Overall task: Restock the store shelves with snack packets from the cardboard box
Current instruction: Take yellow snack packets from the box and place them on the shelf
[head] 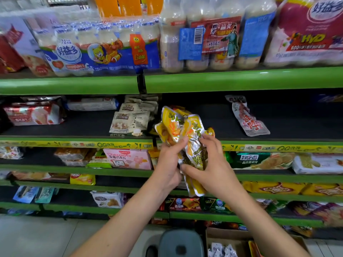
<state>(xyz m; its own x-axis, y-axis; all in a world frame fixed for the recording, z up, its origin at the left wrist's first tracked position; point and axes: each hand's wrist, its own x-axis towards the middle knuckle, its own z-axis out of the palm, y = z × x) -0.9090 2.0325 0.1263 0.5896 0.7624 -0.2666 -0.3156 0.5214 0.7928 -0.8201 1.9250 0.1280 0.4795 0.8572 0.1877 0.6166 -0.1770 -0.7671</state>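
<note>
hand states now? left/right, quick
Left hand: gripping the yellow snack packets.
Right hand: fingers curled round the same bunch.

Both forearms are bare from the bottom of the frame up to the wrists, with no sleeve showing on either. The left hand (168, 165) and the right hand (213, 168) wear no gloves, rings, watch or bands. The fingers (207, 139) are slim, with short, plain, unpainted nails.
</note>
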